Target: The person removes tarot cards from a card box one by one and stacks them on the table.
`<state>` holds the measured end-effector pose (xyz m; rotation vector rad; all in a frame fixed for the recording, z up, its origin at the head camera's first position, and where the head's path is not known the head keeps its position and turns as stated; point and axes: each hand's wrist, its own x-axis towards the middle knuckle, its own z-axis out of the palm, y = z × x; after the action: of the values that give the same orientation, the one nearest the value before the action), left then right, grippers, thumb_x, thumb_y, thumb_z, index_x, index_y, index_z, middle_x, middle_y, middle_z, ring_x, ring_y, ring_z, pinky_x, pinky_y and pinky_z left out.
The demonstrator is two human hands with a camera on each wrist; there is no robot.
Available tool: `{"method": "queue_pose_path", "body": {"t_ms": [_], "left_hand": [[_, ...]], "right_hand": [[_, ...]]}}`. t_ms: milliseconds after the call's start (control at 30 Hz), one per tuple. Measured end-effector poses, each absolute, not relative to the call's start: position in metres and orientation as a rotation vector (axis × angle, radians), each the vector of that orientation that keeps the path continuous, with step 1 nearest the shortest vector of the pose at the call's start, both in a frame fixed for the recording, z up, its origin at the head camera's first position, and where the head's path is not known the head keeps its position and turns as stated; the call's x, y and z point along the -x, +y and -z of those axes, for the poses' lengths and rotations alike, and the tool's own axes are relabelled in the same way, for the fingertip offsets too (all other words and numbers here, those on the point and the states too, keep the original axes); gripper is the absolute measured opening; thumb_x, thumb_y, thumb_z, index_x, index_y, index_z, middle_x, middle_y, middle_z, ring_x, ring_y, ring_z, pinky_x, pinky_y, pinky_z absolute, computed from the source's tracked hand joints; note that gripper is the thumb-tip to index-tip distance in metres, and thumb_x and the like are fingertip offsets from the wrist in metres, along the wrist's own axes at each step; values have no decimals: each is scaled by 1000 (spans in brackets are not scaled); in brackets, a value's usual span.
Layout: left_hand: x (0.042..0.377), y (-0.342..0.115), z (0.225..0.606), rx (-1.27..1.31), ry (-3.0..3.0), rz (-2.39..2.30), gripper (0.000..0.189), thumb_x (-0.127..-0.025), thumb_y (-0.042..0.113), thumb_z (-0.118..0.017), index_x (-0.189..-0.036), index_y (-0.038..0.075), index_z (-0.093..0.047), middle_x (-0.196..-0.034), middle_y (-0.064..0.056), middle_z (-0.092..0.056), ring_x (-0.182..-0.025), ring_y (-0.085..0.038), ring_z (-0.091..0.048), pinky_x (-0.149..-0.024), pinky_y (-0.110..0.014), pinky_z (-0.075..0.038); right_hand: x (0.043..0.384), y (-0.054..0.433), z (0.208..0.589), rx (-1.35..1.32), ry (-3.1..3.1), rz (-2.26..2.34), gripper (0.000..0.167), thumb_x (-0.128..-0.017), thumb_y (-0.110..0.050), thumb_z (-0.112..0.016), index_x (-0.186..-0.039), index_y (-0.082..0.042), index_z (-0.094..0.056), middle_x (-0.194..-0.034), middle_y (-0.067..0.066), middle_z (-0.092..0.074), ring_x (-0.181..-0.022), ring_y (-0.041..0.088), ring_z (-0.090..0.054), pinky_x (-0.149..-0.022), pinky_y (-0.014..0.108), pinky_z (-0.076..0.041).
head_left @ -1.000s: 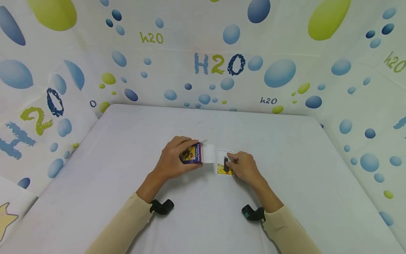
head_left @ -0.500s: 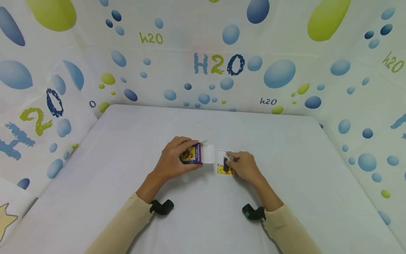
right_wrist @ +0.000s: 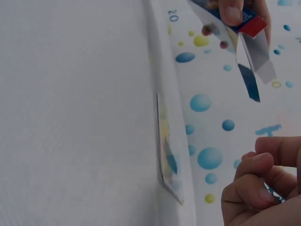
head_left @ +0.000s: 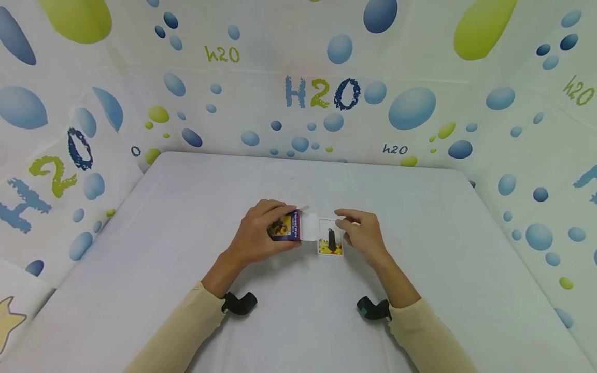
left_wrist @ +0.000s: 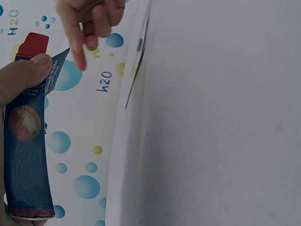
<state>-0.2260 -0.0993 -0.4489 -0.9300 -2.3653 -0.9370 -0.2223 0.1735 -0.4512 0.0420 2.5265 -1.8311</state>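
Observation:
My left hand (head_left: 254,235) grips a blue tarot card box (head_left: 283,227), raised over the white table. The box's flaps stand open toward the right; in the left wrist view its narrow blue side (left_wrist: 27,165) and red tab (left_wrist: 35,44) show. Just right of the box lies a tarot card (head_left: 331,238), face up, with a dark figure on a yellow ground. Whether more cards lie under it I cannot tell. Above the card's right edge hovers my right hand (head_left: 366,233), fingers loosely bent and holding nothing. The right wrist view shows the card (right_wrist: 167,157) apart from these fingers.
A white cloth covers the wide table (head_left: 298,321). Behind it and at both sides hangs a white sheet (head_left: 298,67) printed with blue and green drops and H2O lettering. A black wrist camera (head_left: 240,303) sits at each sleeve cuff.
My right hand has let go of the card and lifted slightly up and to the right. The card stays in place. The left hand with the box has shifted slightly right.

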Motion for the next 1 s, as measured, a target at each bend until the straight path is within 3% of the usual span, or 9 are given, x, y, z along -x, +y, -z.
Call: {"method": "queue_pose_path", "body": {"t_ms": [233, 467, 667, 1000], "left_hand": [[224, -94, 445, 961, -2355, 938, 74, -67, 37, -96, -132, 15, -68, -125, -4, -62, -115, -19, -54, -94, -43, -48], [222, -86, 447, 1008, -2336, 922, 72, -68, 36, -95, -131, 15, -69, -122, -3, -64, -113, -18, -55, -88, -40, -47], [219, -82, 448, 1050, -2333, 884, 70, -68, 38, -94, -129, 14, -69, -119, -2, -65, -111, -18, -55, -86, -39, -47], [217, -81, 449, 1055, -2300, 872, 71, -66, 37, -96, -127, 12, -70, -117, -3, -67, -108, -19, -57, -84, -40, -48]], "right_hand": [[212, 156, 437, 74, 2398, 2054, 20, -97, -12, -66, -114, -5, -74, -90, 27, -60, -57, 18, -49, -50, 22, -42], [201, 140, 438, 222, 2432, 2080, 18, -94, -5, -67, -110, -4, -75, -81, 16, -63, -57, 17, -54, -49, 22, -44], [194, 131, 440, 265, 2423, 2061, 21, -90, 0, -69, -111, -1, -72, -86, 15, -67, -63, 22, -62, -52, 25, -51], [188, 120, 443, 220, 2516, 1997, 27, -88, -1, -71, -113, -8, -64, -82, 9, -65, -57, 18, -58, -48, 24, -48]]}}
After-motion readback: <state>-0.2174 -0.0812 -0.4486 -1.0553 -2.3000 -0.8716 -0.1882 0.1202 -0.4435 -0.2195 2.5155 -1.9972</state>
